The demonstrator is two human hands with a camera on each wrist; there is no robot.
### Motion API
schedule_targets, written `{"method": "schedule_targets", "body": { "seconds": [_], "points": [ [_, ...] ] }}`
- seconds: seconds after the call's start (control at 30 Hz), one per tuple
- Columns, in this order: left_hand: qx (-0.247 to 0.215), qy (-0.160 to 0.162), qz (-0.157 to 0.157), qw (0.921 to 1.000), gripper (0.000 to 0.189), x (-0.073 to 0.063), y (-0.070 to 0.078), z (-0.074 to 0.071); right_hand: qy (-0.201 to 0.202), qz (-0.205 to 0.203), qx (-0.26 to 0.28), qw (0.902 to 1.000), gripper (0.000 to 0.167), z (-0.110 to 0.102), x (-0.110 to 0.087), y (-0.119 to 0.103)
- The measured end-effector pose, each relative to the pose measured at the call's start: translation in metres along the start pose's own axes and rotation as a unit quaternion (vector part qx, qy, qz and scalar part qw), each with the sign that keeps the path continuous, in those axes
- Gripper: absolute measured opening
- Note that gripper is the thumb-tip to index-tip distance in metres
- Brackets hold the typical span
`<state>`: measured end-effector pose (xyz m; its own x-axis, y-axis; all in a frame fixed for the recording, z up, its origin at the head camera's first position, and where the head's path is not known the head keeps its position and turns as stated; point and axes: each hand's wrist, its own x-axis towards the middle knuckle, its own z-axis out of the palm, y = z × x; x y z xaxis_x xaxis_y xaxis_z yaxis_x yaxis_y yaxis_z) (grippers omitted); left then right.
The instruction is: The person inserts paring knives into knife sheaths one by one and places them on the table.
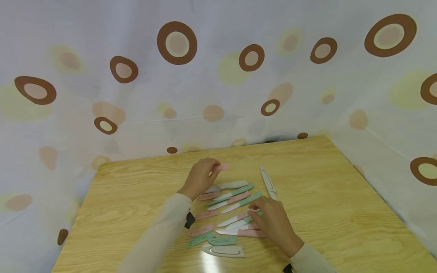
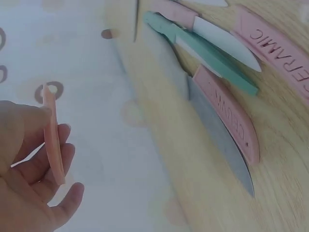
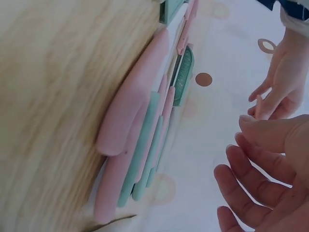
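Raised over the back of the pile, my left hand (image 1: 201, 177) pinches a thin pink knife sheath (image 2: 54, 147) between thumb and fingers. Below it in the left wrist view lie a knife with a white handle and grey metal blade (image 2: 217, 130), a pink sheath marked CERAMIC (image 2: 277, 50) and a green sheathed piece (image 2: 212, 58). My right hand (image 1: 273, 220) hovers by the handles of the front knives, its fingers loosely bent and holding nothing. Beside it are pink-handled knives (image 3: 133, 96) and green-handled ones (image 3: 140, 150), with white blades pointing left.
Pink sheaths (image 1: 200, 230) and green sheaths (image 1: 222, 240) lie left of and in front of the blades. A white sheath (image 1: 223, 251) is nearest the front. A white sheathed knife (image 1: 267, 179) lies apart behind the right hand. Patterned cloth (image 1: 211, 94) hangs behind the wooden table (image 1: 341, 212).
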<state>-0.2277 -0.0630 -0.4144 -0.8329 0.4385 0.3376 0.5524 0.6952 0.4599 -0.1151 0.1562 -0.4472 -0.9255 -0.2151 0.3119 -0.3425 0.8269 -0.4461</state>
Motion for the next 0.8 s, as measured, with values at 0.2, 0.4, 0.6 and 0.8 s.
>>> {"method": "schedule_targets", "body": {
  "seconds": [0.2, 0.4, 0.6, 0.8],
  "points": [
    [-0.001, 0.02, 0.005, 0.9998, 0.024, -0.024, 0.003, -0.018, 0.014, -0.025, -0.014, 0.9995, 0.009, 0.01, 0.02, -0.005],
    [0.014, 0.024, -0.002, 0.9996, 0.023, -0.049, 0.004, -0.024, -0.004, -0.035, -0.033, 0.9988, 0.004, 0.019, 0.038, -0.005],
    [-0.001, 0.019, -0.02, 0.9996, 0.022, -0.071, 0.001, -0.026, -0.045, -0.047, -0.055, 0.9964, 0.006, 0.028, 0.053, 0.0],
    [-0.022, 0.04, -0.027, 0.9986, 0.021, -0.085, -0.006, -0.026, -0.101, -0.084, -0.114, 0.9848, 0.007, 0.036, 0.066, 0.001]
  ]
}}
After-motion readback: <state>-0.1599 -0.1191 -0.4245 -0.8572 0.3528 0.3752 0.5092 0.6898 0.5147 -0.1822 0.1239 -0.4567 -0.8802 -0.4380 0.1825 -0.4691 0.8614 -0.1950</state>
